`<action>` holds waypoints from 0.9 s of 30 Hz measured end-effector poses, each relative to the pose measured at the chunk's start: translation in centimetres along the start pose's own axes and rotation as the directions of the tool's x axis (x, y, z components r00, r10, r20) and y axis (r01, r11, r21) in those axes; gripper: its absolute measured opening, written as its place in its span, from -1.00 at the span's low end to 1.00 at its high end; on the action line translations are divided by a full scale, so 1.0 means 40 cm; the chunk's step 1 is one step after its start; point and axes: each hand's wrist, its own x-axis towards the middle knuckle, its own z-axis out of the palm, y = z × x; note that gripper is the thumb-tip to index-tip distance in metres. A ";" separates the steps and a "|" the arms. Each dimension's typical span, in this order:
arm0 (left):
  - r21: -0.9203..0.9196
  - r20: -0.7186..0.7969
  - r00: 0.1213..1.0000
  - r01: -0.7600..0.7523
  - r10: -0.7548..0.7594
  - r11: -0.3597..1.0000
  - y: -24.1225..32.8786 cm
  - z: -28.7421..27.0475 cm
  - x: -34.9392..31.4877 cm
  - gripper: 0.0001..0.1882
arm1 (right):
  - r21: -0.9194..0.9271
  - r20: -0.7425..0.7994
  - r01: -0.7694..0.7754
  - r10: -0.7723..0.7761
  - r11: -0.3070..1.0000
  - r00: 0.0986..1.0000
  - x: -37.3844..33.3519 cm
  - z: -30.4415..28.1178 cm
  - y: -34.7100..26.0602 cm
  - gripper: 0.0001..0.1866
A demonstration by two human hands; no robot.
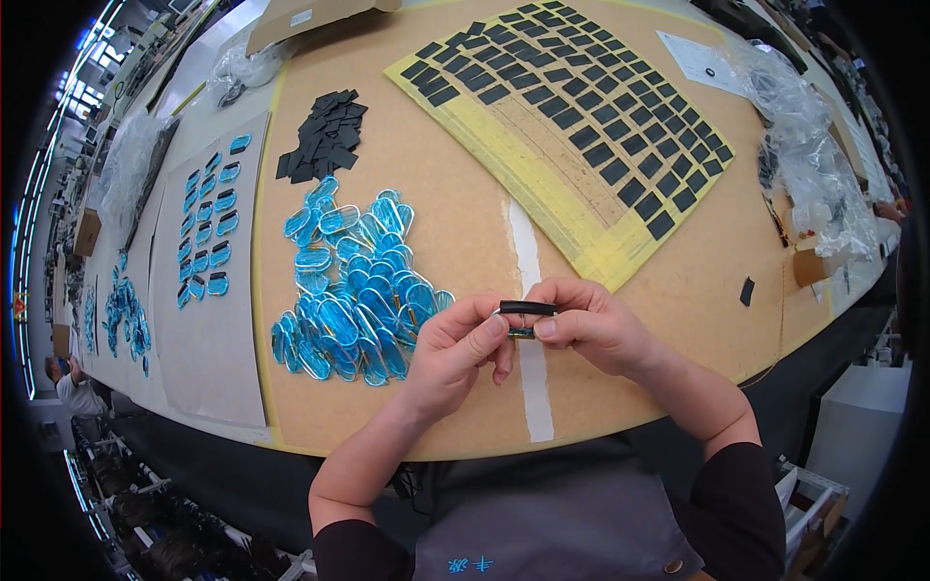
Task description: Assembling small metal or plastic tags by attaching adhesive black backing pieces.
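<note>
Black strip (pixel 528 308) is held up right over the white tape (pixel 537 407). Anyone wanna map the rest, left to right?

Sure. Far left of the tape is a grey sheet (pixel 218 373) with rows of black-banded blue ovals (pixel 226 201). Closer in there's a black patch pile (pixel 325 136), and below that a heap of blue ovals (pixel 334 320).

And the grip?

Left hand (pixel 455 344) is pinching the strip's left end, right hand (pixel 599 329) is pinching its right end. Up and mostly right of the tape is a yellow board (pixel 612 254) covered in black patches (pixel 615 172).

So what step is this?

My guess: wrapping a band onto one oval. There's a teal bit (pixel 521 332) under it, mostly hidden. Next move probably calls for keeping edges lined up and pressing evenly, or it could go on crooked.
</note>
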 end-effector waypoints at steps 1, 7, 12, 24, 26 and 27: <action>0.002 -0.005 1.000 -0.011 0.011 1.000 -0.001 -0.001 0.000 -0.77 | 0.018 0.012 -0.018 0.018 1.000 1.000 0.000 0.000 -0.001 -0.80; 0.196 0.077 0.987 -0.154 0.141 0.969 -0.007 -0.012 0.001 -0.82 | 0.085 0.065 -0.089 0.083 0.992 0.994 -0.001 0.003 0.001 -0.80; 0.317 0.124 0.977 -0.203 0.172 0.926 0.008 0.003 -0.003 -0.87 | 0.051 0.143 -0.125 0.116 0.991 0.983 -0.007 -0.004 -0.007 -0.81; 0.801 0.300 0.902 -0.415 0.309 0.433 0.043 0.012 -0.005 -0.81 | -0.460 0.161 -0.039 0.126 0.887 0.979 -0.022 0.009 -0.046 -0.84; 0.811 0.287 0.912 -0.394 0.293 0.432 0.043 0.008 -0.001 -0.79 | -0.472 0.145 -0.003 0.081 0.882 0.986 -0.023 0.011 -0.033 -0.84; 0.816 0.297 0.906 -0.405 0.302 0.413 0.041 0.006 0.003 -0.76 | -0.466 0.123 0.002 0.063 0.885 0.990 -0.025 0.011 -0.025 -0.85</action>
